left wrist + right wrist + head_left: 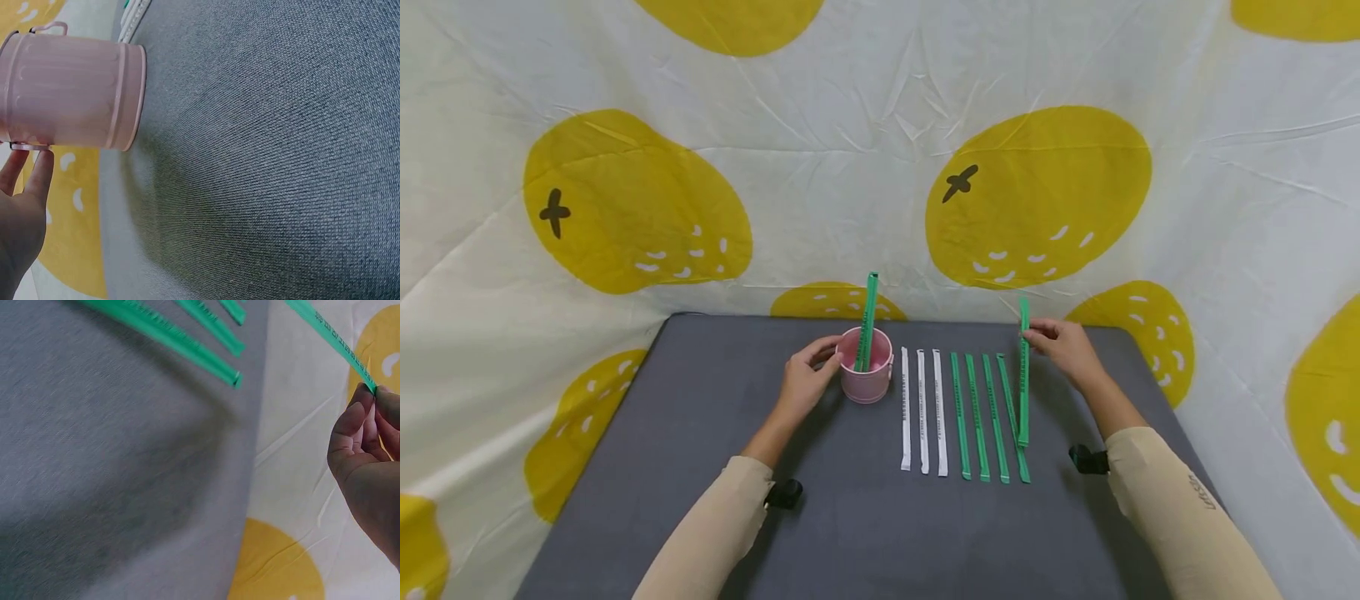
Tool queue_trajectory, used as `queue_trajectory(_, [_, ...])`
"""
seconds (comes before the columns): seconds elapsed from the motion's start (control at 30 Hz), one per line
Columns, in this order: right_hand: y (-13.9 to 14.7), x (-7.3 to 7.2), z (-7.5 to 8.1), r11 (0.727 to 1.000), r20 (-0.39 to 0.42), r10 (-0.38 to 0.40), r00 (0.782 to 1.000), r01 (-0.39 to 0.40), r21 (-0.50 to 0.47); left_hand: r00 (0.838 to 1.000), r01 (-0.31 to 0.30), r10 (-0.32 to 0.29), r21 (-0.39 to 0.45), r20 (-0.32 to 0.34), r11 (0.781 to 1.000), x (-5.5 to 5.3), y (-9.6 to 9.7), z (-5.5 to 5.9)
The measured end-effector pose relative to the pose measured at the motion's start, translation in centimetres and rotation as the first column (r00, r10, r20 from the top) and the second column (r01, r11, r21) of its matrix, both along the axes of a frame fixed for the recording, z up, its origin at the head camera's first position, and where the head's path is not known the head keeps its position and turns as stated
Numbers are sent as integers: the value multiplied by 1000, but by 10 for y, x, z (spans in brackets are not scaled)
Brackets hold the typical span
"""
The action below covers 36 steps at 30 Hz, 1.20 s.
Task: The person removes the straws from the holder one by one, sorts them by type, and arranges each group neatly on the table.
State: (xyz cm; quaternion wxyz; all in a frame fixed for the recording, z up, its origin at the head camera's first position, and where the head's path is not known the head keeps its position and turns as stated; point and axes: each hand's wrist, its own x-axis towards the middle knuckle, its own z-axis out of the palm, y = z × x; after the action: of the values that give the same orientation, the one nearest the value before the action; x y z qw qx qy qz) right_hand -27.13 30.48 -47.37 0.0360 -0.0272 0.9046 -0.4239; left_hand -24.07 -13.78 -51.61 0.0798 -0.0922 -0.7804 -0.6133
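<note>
My left hand (805, 379) holds the pink bucket (865, 387) at its left side; in the left wrist view, fingertips (42, 169) grip its small side handle (30, 147). Green wrapped sticks, slim like straws (867, 321), stand upright in the bucket, their lower part inside it. On the right, my right hand (1063, 350) pinches a green wrapped straw (1024, 396) near its upper end. This straw hangs nearly upright, and its lower end overlaps the rightmost green straw (1009, 400) of the row in the head view. The right wrist view shows the pinch between thumb and fingers (359, 415).
Three white wrapped straws (922, 417) lie side by side right of the bucket, and several green ones (979, 417) continue the row. All lie on a dark grey cloth-covered table (850, 533). Behind hangs a white curtain (850, 192) with yellow fruit prints.
</note>
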Motion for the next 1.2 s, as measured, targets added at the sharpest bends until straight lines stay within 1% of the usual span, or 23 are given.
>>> queue_trajectory(0.1, [7, 3, -6, 1000, 17, -6, 1000, 6, 6, 1000, -1, 1, -10, -4, 1000, 7, 1, 11])
queue_trajectory(0.17, [11, 5, -10, 1000, 36, -10, 999, 9, 14, 1000, -2, 2, -5, -2, 1000, 10, 2, 16])
queue_trajectory(0.3, [20, 7, -22, 999, 84, -5, 996, 1, 42, 1000, 1, -1, 2, 1, 1000, 11, 3, 16])
queue_trajectory(0.47, [27, 5, -35, 998, 88, 8, 996, -14, 65, 1000, 7, -7, -1, -6, 1000, 10, 3, 15])
queue_trajectory(0.63, [25, 3, -46, 998, 85, 29, 996, -34, 51, 1000, -10, 10, 7, -1, 1000, 11, 3, 17])
queue_trajectory(0.77, [22, 4, -56, 998, 97, 28, 995, -33, 47, 1000, -8, 8, 4, 4, 1000, 12, 3, 18])
queue_trajectory(1.0, [21, 4, -73, 1000, 145, -12, 989, 13, -4, 1000, -2, 2, -20, -6, 1000, 12, 2, 15])
queue_trajectory(1.2, [17, 6, -78, 1000, 165, -5, 986, 8, -20, 1000, 0, 0, -3, -5, 1000, 12, 3, 14])
